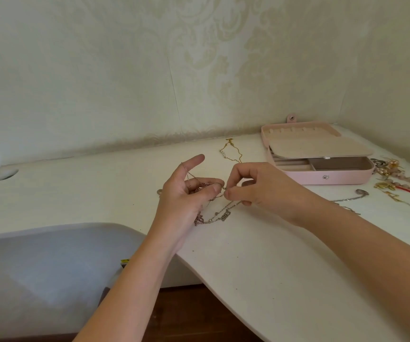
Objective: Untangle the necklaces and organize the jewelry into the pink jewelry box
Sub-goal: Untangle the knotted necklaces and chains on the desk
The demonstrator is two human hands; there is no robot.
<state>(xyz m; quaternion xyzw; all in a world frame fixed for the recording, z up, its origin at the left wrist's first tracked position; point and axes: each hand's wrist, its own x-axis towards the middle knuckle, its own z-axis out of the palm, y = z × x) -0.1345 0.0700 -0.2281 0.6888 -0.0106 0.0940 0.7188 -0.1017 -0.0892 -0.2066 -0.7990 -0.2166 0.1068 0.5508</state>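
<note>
A tangle of thin necklaces (220, 214) hangs between both hands just above the white table (260, 267). My left hand (186, 193) has a chain looped over its raised forefinger and pinches strands between thumb and curled fingers. My right hand (260, 188) pinches the same tangle with thumb and forefinger, right beside the left thumb. A small plate pendant dangles below. The pink jewelry box (322, 177) stands open at the back right, its beige inner tray showing.
A gold necklace (231, 151) lies on the table behind my hands. A heap of bracelets and earrings (401, 183) lies right of the box. A silver chain (349, 199) lies beyond my right wrist. A grey chair back (46, 267) sits at lower left.
</note>
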